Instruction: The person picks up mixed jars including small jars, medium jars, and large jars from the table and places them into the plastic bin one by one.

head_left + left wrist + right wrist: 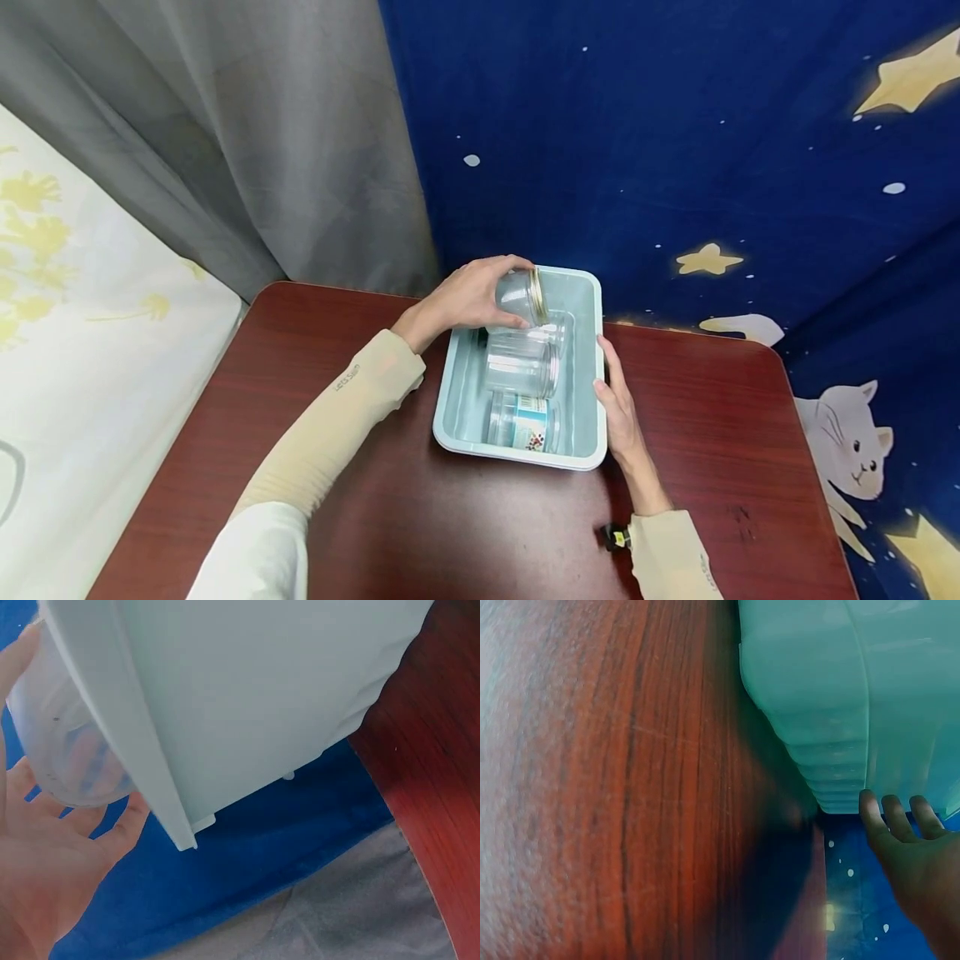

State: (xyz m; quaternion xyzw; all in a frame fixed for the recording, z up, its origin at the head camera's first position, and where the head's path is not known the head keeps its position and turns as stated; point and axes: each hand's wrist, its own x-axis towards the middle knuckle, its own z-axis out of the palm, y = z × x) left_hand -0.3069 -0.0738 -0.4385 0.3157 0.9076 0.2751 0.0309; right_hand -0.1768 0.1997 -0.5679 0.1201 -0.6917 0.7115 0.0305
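Note:
A clear jar with a gold-coloured lid (519, 297) is gripped by my left hand (474, 293) at the far end of a pale blue-green plastic bin (587, 358). In the left wrist view, the fingers curve round the jar's rounded clear end, partly behind the bin's rim. Below it in the bin lie more clear jars: one partly covered by the held jar, a plain jar (517, 368) on its side, and a jar with a blue-and-white label (528, 423) nearest me. My right hand (621, 408) touches the bin's right side, its fingers extended against the outer wall.
The bin stands on a dark red wooden table (360, 517) near its far edge. Behind hang a grey curtain (300, 150) and a blue star-patterned curtain (600, 167). A small black object with a yellow mark (617, 537) is by the right sleeve.

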